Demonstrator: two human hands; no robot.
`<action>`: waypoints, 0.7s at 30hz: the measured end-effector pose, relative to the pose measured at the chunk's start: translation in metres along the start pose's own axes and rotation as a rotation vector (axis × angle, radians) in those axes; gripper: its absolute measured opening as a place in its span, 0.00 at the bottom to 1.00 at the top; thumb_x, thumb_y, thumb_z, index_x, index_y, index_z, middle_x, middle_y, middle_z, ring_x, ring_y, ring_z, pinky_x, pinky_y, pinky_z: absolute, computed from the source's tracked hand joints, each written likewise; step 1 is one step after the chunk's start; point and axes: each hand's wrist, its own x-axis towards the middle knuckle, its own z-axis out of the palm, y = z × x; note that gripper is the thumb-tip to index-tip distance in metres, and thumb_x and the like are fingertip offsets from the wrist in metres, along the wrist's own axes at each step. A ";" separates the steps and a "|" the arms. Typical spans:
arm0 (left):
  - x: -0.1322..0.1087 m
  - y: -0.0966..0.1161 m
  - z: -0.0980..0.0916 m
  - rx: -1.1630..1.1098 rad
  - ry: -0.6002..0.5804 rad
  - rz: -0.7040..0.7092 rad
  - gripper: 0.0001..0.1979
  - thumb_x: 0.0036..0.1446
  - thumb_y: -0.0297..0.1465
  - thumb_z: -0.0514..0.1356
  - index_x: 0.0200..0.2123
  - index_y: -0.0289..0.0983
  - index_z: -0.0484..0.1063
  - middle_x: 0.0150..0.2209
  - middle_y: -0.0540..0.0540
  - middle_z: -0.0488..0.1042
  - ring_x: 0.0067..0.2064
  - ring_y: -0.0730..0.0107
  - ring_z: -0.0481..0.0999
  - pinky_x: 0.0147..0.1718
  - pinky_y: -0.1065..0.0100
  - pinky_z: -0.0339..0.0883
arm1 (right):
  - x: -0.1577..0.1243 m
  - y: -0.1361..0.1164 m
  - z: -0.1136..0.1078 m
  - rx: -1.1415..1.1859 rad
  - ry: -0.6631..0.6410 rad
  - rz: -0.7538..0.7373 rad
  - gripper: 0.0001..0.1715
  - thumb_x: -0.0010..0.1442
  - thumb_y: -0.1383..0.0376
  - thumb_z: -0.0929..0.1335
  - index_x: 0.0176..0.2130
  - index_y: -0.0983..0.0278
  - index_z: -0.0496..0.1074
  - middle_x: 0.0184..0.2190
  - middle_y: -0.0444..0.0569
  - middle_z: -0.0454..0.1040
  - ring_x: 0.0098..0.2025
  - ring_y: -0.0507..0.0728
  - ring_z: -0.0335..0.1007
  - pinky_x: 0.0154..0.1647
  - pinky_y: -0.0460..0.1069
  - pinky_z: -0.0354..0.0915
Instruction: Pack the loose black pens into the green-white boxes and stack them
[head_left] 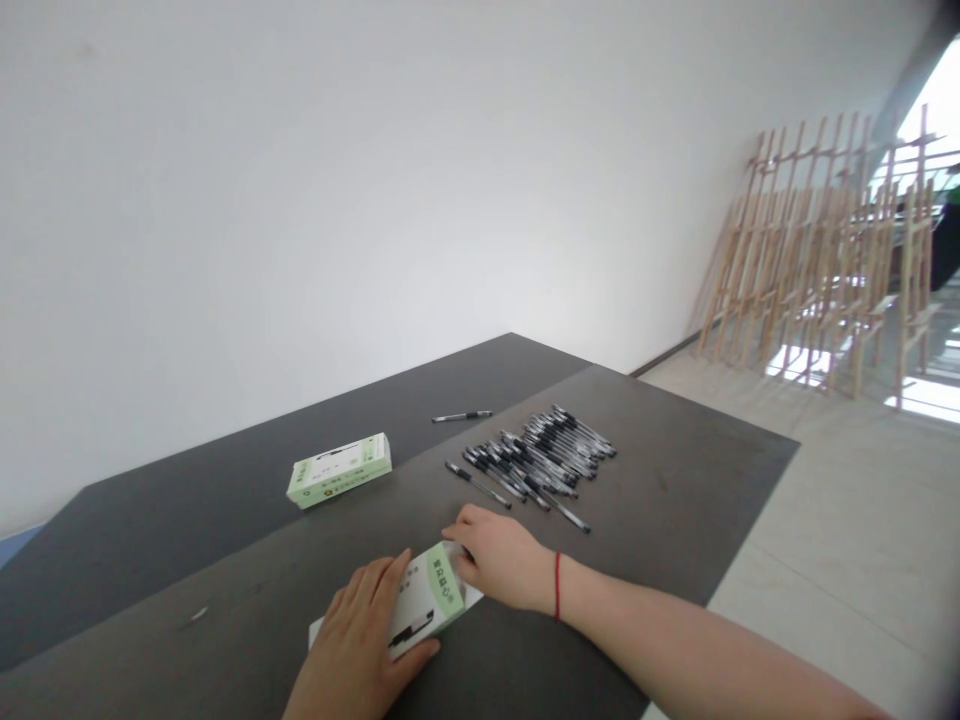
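Note:
A white and light-green pen box [417, 602] lies on the dark table in front of me, a pen pictured on its top. My left hand [356, 630] grips it from the left, thumb along the near side and fingers over the top. At the box's right end, my right hand [501, 555] has its fingers bent against the end flap; part of that end is hidden by the fingers. Just beyond my right hand lies a loose pile of clear pens with black grips [536, 455]. One pen [478, 485] lies at the pile's left edge, close to my right hand.
A second green and white box [340, 468] stands farther back on the left, closed. A single pen [462, 416] lies behind the pile. The table [675, 480] meets a white wall at the back. Wooden easels [817, 250] lean on the right beyond the tiled floor.

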 end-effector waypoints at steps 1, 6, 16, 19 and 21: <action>0.000 0.001 0.001 0.010 -0.009 -0.005 0.36 0.51 0.40 0.63 0.62 0.35 0.64 0.56 0.35 0.71 0.57 0.47 0.69 0.57 0.48 0.61 | 0.001 0.001 -0.004 -0.034 0.019 0.028 0.17 0.62 0.66 0.64 0.50 0.63 0.73 0.46 0.52 0.73 0.48 0.57 0.70 0.49 0.48 0.65; 0.001 0.004 0.001 0.038 -0.026 -0.009 0.34 0.52 0.39 0.62 0.61 0.34 0.64 0.57 0.36 0.70 0.58 0.48 0.69 0.57 0.48 0.62 | 0.015 0.012 -0.020 -0.212 0.096 0.230 0.15 0.65 0.68 0.64 0.49 0.69 0.72 0.48 0.58 0.70 0.53 0.63 0.66 0.52 0.54 0.65; -0.010 -0.005 0.000 0.051 0.095 0.087 0.37 0.50 0.41 0.64 0.62 0.35 0.63 0.56 0.37 0.72 0.57 0.47 0.71 0.56 0.47 0.64 | 0.032 0.018 0.001 -0.212 0.033 0.386 0.11 0.66 0.63 0.67 0.45 0.69 0.71 0.44 0.51 0.73 0.45 0.57 0.72 0.46 0.56 0.70; -0.009 -0.007 -0.002 0.039 0.156 0.101 0.35 0.51 0.41 0.64 0.61 0.36 0.63 0.55 0.37 0.72 0.56 0.49 0.72 0.55 0.49 0.66 | 0.027 0.019 -0.001 -0.073 0.084 0.352 0.04 0.63 0.69 0.68 0.38 0.70 0.71 0.38 0.51 0.74 0.40 0.56 0.72 0.44 0.53 0.69; -0.009 -0.007 -0.002 0.035 0.179 0.103 0.34 0.50 0.41 0.65 0.60 0.37 0.64 0.54 0.37 0.73 0.55 0.48 0.72 0.54 0.49 0.67 | 0.022 0.019 -0.005 0.061 0.123 0.297 0.02 0.58 0.73 0.67 0.34 0.68 0.68 0.33 0.50 0.74 0.35 0.54 0.71 0.40 0.49 0.67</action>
